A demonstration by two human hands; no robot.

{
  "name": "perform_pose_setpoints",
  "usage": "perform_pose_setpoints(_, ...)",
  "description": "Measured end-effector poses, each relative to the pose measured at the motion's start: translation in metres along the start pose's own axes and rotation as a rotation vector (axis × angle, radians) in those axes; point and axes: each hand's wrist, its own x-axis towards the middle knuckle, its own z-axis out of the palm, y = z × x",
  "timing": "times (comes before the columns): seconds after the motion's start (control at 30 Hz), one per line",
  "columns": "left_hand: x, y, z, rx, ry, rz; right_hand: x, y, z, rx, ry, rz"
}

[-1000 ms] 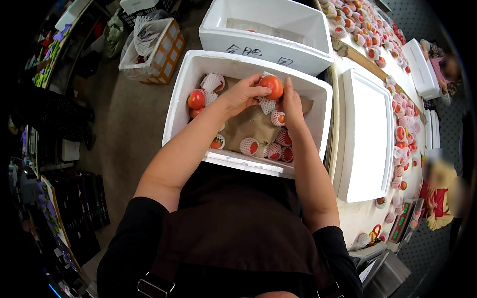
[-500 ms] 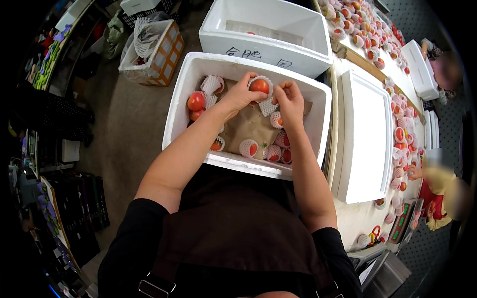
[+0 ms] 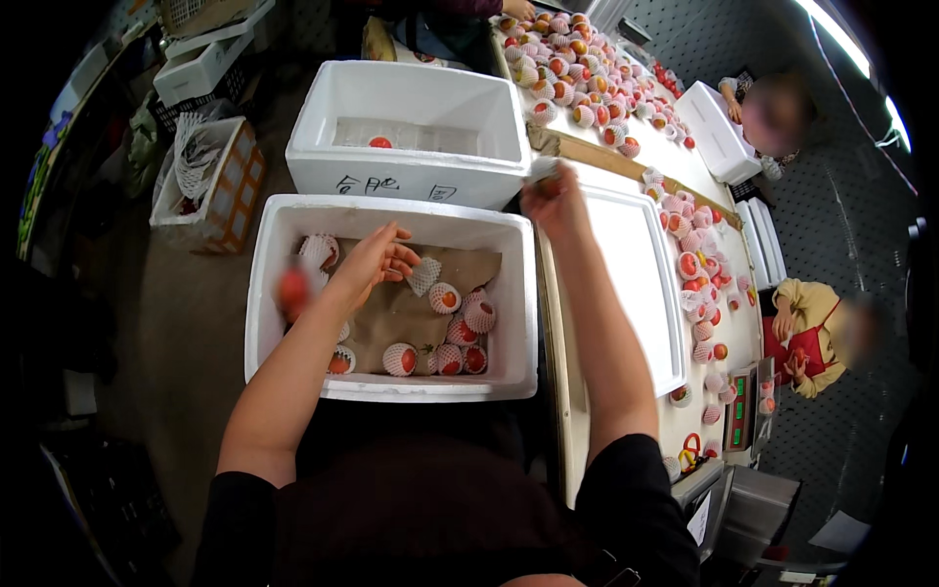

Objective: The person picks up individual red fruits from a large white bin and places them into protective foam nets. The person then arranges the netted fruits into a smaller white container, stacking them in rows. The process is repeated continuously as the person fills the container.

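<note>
My left hand (image 3: 377, 259) hovers over the near white foam box (image 3: 391, 213), its fingers spread and nothing in them. Up and to the right, past that box's far right corner, my right hand (image 3: 559, 207) is raised with its fingers closed round a tomato in a pale foam net (image 3: 544, 174), partly hidden and blurred. Brown paper (image 3: 386, 318) lines the box. On it lie several netted tomatoes (image 3: 399, 359), mostly along the right and near sides, and a loose foam net (image 3: 424, 277) below my left hand. A red shape (image 3: 292, 292) at the left is smeared.
Behind stands another white foam box (image 3: 303, 147) with a tomato (image 3: 380, 143) inside. On the right-hand table, a white foam lid (image 3: 636, 293) lies beside rows of netted tomatoes (image 3: 699, 284), with a scale (image 3: 741, 406) near them. Two co-workers (image 3: 817, 338) are across the table.
My hands have parted: the right has swung up and right out of the box with the netted tomato, and the left has let go and opened. The view has shifted rightward.
</note>
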Motion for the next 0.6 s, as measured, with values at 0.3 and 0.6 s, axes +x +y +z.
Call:
perform_pose_setpoints(0.3,0.001,-0.001,-0.001,-0.022,0.032,0.020,0.072,-0.119,-0.030,-0.306,0.179,-0.303)
perform_pose_setpoints(0.6,0.009,-0.013,-0.012,-0.109,0.337,0.240,-0.020,0.002,0.000,-0.786,-0.073,-0.329)
